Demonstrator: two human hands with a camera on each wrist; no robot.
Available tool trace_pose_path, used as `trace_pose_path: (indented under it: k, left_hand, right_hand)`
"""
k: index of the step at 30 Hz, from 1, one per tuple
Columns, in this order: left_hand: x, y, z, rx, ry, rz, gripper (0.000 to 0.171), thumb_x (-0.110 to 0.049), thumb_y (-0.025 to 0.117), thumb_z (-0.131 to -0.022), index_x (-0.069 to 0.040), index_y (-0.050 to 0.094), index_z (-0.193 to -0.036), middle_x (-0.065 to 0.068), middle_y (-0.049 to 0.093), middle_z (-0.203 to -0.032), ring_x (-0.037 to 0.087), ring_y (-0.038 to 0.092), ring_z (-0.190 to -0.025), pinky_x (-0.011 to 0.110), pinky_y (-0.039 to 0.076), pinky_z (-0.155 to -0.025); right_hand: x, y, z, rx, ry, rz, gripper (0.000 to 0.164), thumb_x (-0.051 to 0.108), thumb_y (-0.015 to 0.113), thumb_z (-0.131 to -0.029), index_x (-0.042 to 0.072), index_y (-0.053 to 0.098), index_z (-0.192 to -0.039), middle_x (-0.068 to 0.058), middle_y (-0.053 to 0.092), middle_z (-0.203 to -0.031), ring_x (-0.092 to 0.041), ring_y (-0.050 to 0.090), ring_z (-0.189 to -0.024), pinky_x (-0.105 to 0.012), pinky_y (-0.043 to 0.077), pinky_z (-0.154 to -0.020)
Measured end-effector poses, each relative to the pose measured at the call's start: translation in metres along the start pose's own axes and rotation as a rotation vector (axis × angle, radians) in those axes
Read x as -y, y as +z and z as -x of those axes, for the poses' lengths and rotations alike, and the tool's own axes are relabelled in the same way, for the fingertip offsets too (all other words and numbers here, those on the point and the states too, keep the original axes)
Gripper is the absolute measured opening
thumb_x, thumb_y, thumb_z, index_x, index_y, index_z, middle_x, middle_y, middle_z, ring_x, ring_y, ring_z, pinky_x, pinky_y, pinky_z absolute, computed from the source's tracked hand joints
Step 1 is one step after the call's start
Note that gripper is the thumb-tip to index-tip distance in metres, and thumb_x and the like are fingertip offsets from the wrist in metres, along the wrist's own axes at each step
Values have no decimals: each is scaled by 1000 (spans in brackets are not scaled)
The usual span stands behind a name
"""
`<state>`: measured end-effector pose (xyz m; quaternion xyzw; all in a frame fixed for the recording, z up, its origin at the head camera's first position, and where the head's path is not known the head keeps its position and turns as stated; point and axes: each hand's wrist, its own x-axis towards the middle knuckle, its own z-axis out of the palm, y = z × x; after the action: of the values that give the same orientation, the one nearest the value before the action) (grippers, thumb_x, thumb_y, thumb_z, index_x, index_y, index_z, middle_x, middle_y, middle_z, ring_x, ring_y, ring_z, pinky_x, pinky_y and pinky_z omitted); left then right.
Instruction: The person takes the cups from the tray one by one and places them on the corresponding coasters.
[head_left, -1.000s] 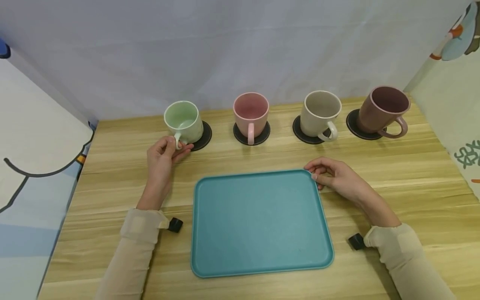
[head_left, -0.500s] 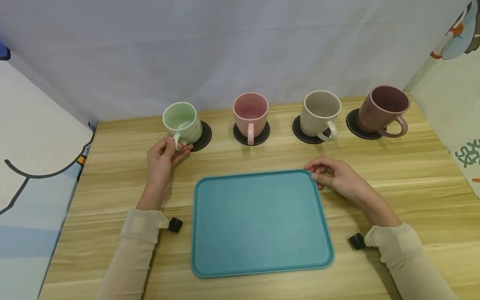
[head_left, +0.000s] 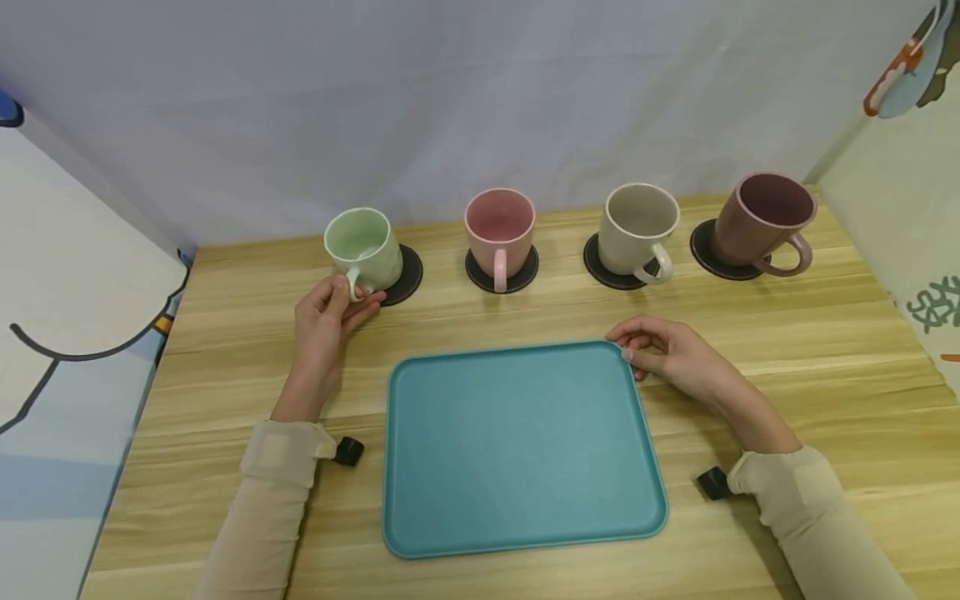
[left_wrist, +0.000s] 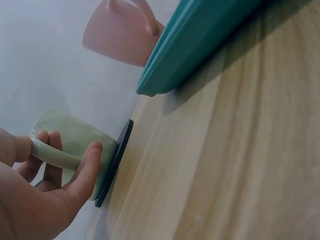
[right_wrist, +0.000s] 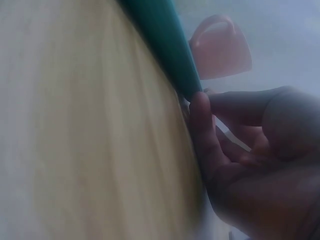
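At the left of the head view, a pale green mug [head_left: 378, 265] sits on a black round coaster [head_left: 410, 279]. My left hand [head_left: 318, 321] pinches its handle [left_wrist: 56, 155] between thumb and fingers, with another finger extended low by the mug's base. A teal rectangular tray [head_left: 517, 450] lies flat on the table in front of me with nothing on it. At its far right corner, my right hand [head_left: 678, 358] grips the rim between thumb and fingers; the right wrist view shows the thumb and a finger [right_wrist: 202, 112] meeting at the tray's corner.
Along the back stand a pink mug [head_left: 501, 242], a beige mug [head_left: 633, 237] and a brown mug [head_left: 753, 229], each on its own black coaster. Behind them hangs a pale grey cloth [head_left: 450, 100]. Wood-grain table [head_left: 540, 317] lies between mugs and tray.
The green mug has shifted very slightly left on its coaster within the left hand's hold. The right hand and the tray stay as they were.
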<state>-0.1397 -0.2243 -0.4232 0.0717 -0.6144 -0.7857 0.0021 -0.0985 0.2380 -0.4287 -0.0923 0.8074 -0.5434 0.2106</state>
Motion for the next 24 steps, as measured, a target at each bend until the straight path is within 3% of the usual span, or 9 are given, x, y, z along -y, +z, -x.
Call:
trace_pose_path:
  k: [17, 24]
  left_hand:
    - [5, -1, 2, -6, -34, -3, 33, -35, 55, -107, -4, 64, -98, 14, 60, -116, 17, 77, -103, 30, 58, -98]
    - [0, -4, 2, -6, -71, 2, 35, -32, 57, -107, 2, 63, -108, 12, 63, -114, 16, 78, -101, 31, 58, -98]
  right_hand:
    - [-3, 0, 1, 7, 27, 8, 30, 2, 61, -103, 3, 67, -132, -17, 65, -102, -10, 66, -84, -26, 60, -76]
    - [-4, 0, -2, 8, 33, 36, 31, 6, 62, -103, 5, 68, -133, -19, 68, -109, -10, 67, -84, -25, 59, -77]
